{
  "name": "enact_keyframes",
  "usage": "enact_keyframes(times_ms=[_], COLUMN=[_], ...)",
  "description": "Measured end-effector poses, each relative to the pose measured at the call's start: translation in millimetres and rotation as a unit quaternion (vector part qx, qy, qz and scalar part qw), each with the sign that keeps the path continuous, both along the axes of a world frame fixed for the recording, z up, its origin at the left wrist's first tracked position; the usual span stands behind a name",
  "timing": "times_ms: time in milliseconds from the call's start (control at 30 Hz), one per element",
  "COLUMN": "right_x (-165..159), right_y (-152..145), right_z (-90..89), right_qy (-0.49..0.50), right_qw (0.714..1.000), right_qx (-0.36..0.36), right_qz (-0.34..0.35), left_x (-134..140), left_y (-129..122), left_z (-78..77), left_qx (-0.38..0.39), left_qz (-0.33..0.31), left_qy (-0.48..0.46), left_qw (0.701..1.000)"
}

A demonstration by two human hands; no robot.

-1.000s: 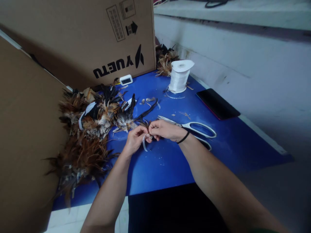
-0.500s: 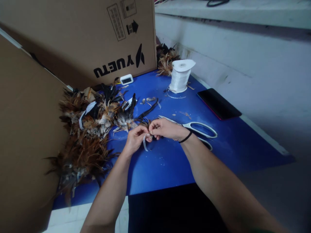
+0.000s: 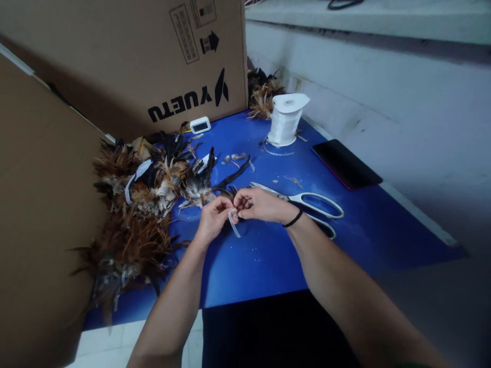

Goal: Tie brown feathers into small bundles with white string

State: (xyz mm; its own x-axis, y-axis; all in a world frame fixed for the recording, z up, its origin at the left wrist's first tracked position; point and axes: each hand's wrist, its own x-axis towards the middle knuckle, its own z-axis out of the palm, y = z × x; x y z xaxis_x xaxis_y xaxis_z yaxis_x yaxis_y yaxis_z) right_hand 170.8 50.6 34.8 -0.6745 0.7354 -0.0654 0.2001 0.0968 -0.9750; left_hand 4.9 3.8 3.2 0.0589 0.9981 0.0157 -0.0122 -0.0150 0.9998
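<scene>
My left hand (image 3: 215, 217) pinches a short strip of clear white ribbon (image 3: 234, 225), whose free end hangs toward me. Close against it, my right hand (image 3: 259, 204) has its fingers curled and closed; whatever they hold is mostly hidden. Brown and dark feather tips (image 3: 229, 192) show just behind the fingertips. White-handled scissors (image 3: 316, 204) lie under and beside my right wrist. Left of my hands spreads a large pile of brown, black and grey feathers (image 3: 153, 189), with one bunch (image 3: 130, 245) at the near left.
A white spool of ribbon (image 3: 284, 122) stands at the back, its loose end on the blue table (image 3: 261, 271). A black phone (image 3: 347, 163) lies by the wall. Behind are a small white digital device (image 3: 200, 124), a large cardboard box (image 3: 126, 61) and more feathers (image 3: 264, 97).
The ribbon's free end has swung from a curve to a straighter slant toward the right. My right thumb and forefinger have drawn slightly apart from my left fingertips.
</scene>
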Motion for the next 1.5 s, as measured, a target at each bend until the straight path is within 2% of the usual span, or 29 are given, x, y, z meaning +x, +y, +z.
enact_keyframes(times_ms=[167,267,367,433,533,700,767,833,1033,1233,1367,1500], right_x=[-2.7,-5.2,-7.6,-9.0,-11.6,-16.8,-17.8,-17.8,-13.7,-9.8,-11.0,-13.6], right_y=[-1.9,-2.4,-1.6,-1.3,-2.2,-4.8,-4.9,-4.6,-0.8,3.0,2.1,2.7], right_z=[-1.6,-4.7,-10.0,-12.4,-11.4,-4.3,-2.4,-1.7,-10.3,-20.5,-19.4,-21.9], right_qy=[0.019,0.001,-0.024,-0.026,-0.011,0.06,0.078,0.067,0.014,-0.074,-0.112,-0.095], right_qw=[1.0,1.0,0.996,0.995,0.995,0.975,0.967,0.969,0.983,0.989,0.985,0.987], right_qx=[-0.013,0.025,0.074,0.08,0.033,-0.111,-0.157,-0.169,-0.121,-0.033,-0.011,-0.02], right_qz=[0.011,-0.012,-0.038,-0.054,-0.093,-0.182,-0.186,-0.17,-0.135,-0.12,-0.128,-0.131], left_x=[-2.5,-2.9,-2.3,-1.2,1.2,4.2,4.4,4.2,4.2,3.1,0.9,-0.2], left_y=[1.5,1.1,-1.0,-2.3,-3.1,-3.1,-3.2,-3.3,-2.4,-1.4,-0.8,-0.1], left_z=[-3.8,-6.2,-7.1,-6.2,-3.9,-0.4,-0.2,-0.8,-4.4,-9.2,-12.8,-14.7], left_qx=[0.046,0.078,0.081,0.082,0.081,0.107,0.112,0.104,0.091,0.104,0.121,0.135], left_qz=[0.049,0.072,0.065,0.059,0.065,0.081,0.079,0.082,0.08,0.07,0.061,0.046], left_qy=[0.079,0.138,0.157,0.164,0.155,0.174,0.173,0.172,0.177,0.215,0.272,0.311], left_qw=[0.995,0.985,0.982,0.981,0.982,0.976,0.975,0.976,0.977,0.968,0.953,0.94])
